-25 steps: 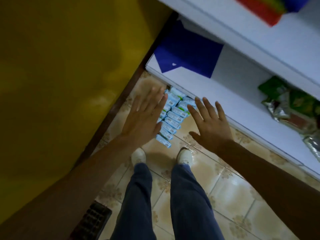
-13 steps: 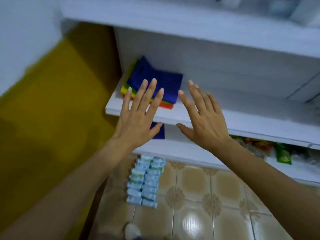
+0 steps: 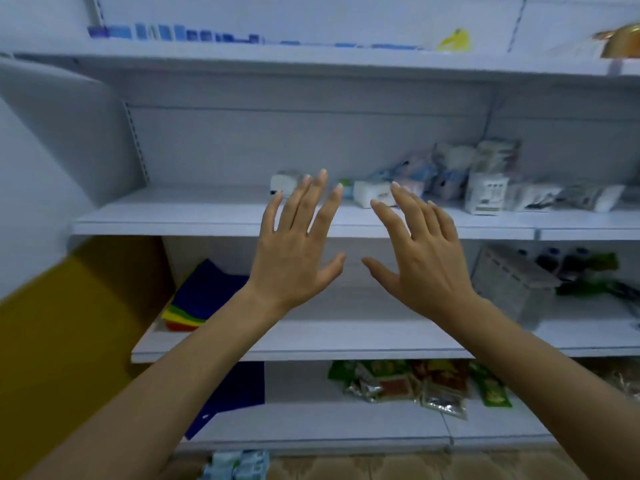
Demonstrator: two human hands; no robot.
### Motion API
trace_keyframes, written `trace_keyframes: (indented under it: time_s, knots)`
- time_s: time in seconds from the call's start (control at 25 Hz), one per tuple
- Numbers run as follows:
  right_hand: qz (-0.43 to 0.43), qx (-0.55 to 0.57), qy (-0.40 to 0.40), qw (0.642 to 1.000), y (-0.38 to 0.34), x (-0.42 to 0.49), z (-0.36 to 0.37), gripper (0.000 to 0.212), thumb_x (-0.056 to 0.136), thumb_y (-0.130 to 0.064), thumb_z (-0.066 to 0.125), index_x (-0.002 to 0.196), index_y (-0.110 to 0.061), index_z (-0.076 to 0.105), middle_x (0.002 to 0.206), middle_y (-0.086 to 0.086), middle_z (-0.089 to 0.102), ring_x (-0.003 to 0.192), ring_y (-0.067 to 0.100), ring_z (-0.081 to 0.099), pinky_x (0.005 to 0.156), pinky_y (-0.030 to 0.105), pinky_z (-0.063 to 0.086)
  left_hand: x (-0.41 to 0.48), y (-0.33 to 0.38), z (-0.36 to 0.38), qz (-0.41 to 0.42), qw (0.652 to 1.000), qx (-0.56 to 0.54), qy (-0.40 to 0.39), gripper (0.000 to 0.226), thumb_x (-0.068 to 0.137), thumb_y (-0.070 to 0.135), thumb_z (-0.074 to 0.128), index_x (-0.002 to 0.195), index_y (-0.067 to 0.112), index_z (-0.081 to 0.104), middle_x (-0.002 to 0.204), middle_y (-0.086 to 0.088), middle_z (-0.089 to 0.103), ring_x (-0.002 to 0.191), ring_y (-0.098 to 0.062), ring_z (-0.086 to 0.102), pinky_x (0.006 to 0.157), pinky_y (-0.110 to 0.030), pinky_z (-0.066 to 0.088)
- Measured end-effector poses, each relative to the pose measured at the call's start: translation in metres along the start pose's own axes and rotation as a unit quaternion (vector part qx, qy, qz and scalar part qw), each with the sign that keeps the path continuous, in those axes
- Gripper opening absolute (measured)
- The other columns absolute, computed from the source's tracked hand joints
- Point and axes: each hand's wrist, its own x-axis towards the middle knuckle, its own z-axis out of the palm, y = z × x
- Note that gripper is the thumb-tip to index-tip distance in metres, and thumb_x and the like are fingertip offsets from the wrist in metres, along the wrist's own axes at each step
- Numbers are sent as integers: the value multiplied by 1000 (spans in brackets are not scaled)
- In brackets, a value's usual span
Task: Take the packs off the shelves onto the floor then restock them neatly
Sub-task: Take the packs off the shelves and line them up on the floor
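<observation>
Pale-blue packs [image 3: 239,464] lay on the tiled floor [image 3: 381,469] at six o'clock, just before the lowest shelf. Above them the left hand [image 3: 294,251] and right hand [image 3: 422,265] hovered side by side, fingers straight and spread, holding nothing. Beyond, at one o'clock, white packets [image 3: 374,195] sat on a white shelf [image 3: 173,223].

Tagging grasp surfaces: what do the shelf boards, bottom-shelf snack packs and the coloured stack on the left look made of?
Shelf boards: white, matte, likely painted sheet metal; thin flat edges, slotted upright behind. Snack packs: glossy foil-plastic film; silvery crinkled edges catch light. Coloured stack: flat matte sheets, blue over green, yellow, red; cloth or plastic, cannot tell.
</observation>
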Motion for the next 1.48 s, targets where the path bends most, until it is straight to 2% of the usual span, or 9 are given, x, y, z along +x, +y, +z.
trace_keyframes:
  time_s: [0.32, 0.44, 0.6, 0.88, 1.08, 1.24, 1.36, 1.44, 1.48]
  knots:
    - [30, -20, 1, 999, 80, -32, -39, 69, 79, -47, 69, 135, -13, 48, 144, 17, 42, 127, 32, 43, 103, 49, 38, 46, 71, -7, 25, 999, -5, 28, 80, 86, 51, 47, 151, 15, 18, 158, -12, 22, 146, -26, 21, 113, -52, 27]
    - [43, -16, -2, 999, 97, -37, -32, 69, 79, -47, 68, 135, -14, 46, 143, 17, 43, 126, 33, 44, 102, 49, 38, 54, 79, 5, 40, 999, -4, 18, 80, 85, 50, 48, 150, 15, 20, 157, -12, 24, 145, -26, 25, 112, -51, 29]
    - [46, -11, -22, 999, 118, -43, -6, 67, 80, -47, 68, 135, -14, 45, 142, 17, 44, 126, 32, 43, 102, 49, 37, 64, 78, 42, 16, 999, -32, -8, 79, 85, 49, 47, 151, 13, 22, 158, -8, 25, 145, -23, 23, 114, -48, 27]
    - [48, -10, -93, 994, 164, -42, 91, 67, 78, -41, 71, 134, -14, 46, 140, 18, 47, 125, 32, 42, 102, 50, 40, 71, 75, 183, -20, 989, -103, -109, 81, 82, 52, 39, 151, 17, 14, 159, -4, 21, 146, -19, 18, 115, -46, 22]
    - [31, -30, -113, 993, 218, 34, 184, 64, 78, -42, 72, 130, -15, 48, 138, 17, 50, 121, 33, 52, 99, 48, 42, 150, 14, 291, -91, 979, -148, -102, 81, 83, 58, 30, 152, 15, 21, 160, -4, 18, 147, -21, 18, 115, -44, 22]
    - [54, -26, -122, 991, 249, 93, 253, 58, 79, -44, 64, 128, -17, 52, 136, 13, 52, 117, 33, 54, 94, 45, 44, 207, -26, 374, -137, 962, -179, -156, 86, 82, 68, 33, 153, 24, 14, 162, -3, 9, 148, -23, 11, 117, -41, 17]
    - [86, 5, -131, 988, 266, 118, 299, 57, 80, -46, 56, 128, -16, 54, 137, 14, 51, 117, 36, 55, 92, 45, 45, 217, -24, 428, -134, 942, -237, -197, 86, 78, 74, 40, 149, 27, 25, 158, -6, 21, 142, -26, 29, 112, -37, 32]
    - [92, 35, -123, 987, 276, 142, 327, 53, 84, -47, 52, 126, -15, 55, 135, 14, 53, 113, 35, 57, 88, 42, 47, 217, -23, 444, -146, 922, -300, -198, 79, 81, 70, 50, 145, 28, 30, 154, -1, 28, 134, -23, 39, 101, -36, 43]
    - [111, 72, -123, 984, 278, 157, 341, 51, 87, -45, 53, 128, -15, 54, 136, 12, 51, 113, 33, 57, 88, 40, 47, 216, -23, 447, -145, 925, -298, -188, 75, 83, 66, 52, 145, 28, 31, 152, 2, 29, 130, -21, 41, 96, -35, 46]
